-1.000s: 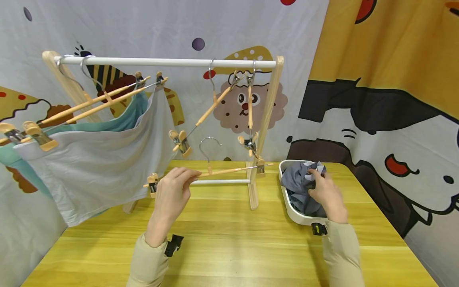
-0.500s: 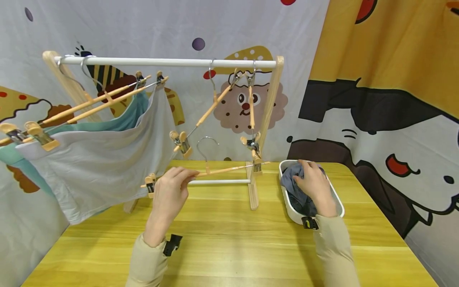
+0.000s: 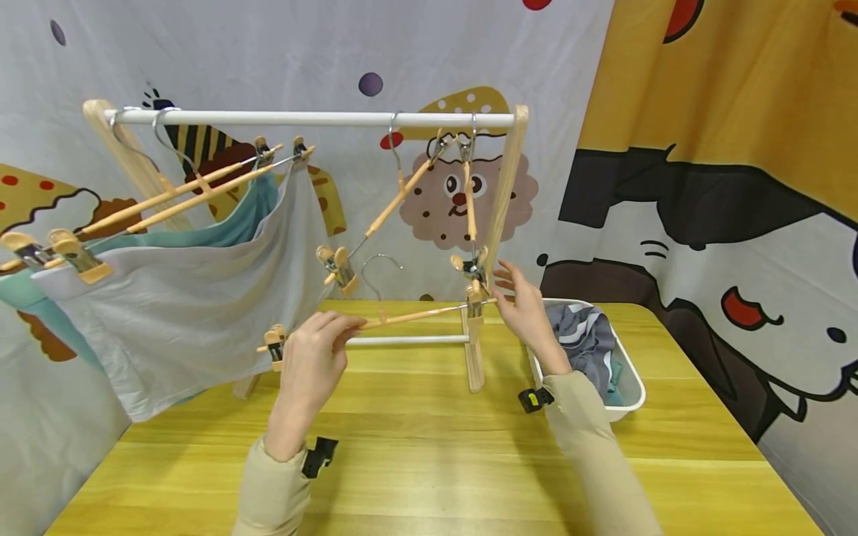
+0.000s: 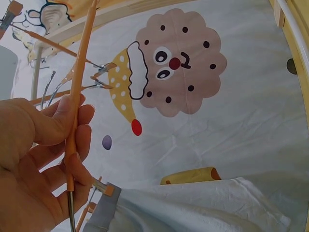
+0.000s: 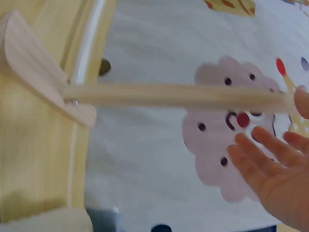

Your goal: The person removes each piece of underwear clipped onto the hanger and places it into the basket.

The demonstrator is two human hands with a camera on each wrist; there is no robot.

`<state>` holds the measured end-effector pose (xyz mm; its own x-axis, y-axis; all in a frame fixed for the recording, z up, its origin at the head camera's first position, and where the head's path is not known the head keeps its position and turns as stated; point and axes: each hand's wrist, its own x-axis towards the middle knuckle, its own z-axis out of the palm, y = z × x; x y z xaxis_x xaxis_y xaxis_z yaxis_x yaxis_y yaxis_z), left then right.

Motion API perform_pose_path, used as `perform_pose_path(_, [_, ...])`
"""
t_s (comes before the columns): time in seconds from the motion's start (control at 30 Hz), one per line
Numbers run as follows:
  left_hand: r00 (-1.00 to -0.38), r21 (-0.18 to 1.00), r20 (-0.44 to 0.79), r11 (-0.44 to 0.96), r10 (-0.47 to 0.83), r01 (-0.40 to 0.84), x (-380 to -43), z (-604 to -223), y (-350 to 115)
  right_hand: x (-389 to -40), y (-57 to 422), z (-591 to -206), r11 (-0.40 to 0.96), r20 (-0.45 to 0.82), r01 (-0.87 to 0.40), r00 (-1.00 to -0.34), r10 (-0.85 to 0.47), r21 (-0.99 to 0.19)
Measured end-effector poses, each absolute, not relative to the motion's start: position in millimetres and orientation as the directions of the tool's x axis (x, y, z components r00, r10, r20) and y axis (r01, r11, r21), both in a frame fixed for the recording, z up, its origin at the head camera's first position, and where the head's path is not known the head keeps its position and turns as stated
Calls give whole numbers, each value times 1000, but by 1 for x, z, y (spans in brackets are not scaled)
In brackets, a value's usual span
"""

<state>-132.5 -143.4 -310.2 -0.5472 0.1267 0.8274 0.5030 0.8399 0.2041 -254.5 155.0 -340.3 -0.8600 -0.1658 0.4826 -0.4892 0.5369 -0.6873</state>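
A pale printed backdrop [image 3: 268,52] with cartoon figures fills the far side, behind a yellow wood-grain table [image 3: 415,461]. On the far half of the table stands a rack [image 3: 322,117] with wooden side posts and 2 white rails. At its left end, 2 hangers carry a light grey garment [image 3: 201,313] on the near side and a teal garment [image 3: 251,208] just behind it; 2 more hangers hang at the right end. To the right of the rack sits a white basket [image 3: 633,398], holding a dark grey garment [image 3: 583,339] with white stripes. The loose hanger [image 3: 418,316] is above the table on the near side of the rack: a slim orange-tan bar, slightly higher at its right, with thin metal ends and a silver hook pointing up. The left hand [image 3: 311,357] grips this bar, thumb and fingers round it, left of the hook. The right hand [image 3: 526,313] is open, fingers spread, beside the hanger's right clip [image 3: 474,303]; whether they touch cannot be told. The left clip [image 3: 275,346] is also orange-tan and metal.
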Motion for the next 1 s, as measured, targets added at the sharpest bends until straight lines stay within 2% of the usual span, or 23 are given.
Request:
perform_pose_path(0.3, [-535,200,837,842,119,501,-134,-311,-146,-266,135,-345,526,578,-507,-815,-37,-682])
perform_pose_path(0.47, [-536,208,840,859,89,468,-133,-309,-151,-268,133,-346,529,616,-536,-787,-31,-658])
perform_pose_path(0.8, [-517,179,856,935,5,307,-126,-288,-167,-269,133,-347,532,614,-541,-788,-51,-651])
perform_pose_path(1.0, [-465,146,885,964,-25,224,-123,-267,-173,-270,134,-349,524,626,-557,-778,-58,-644])
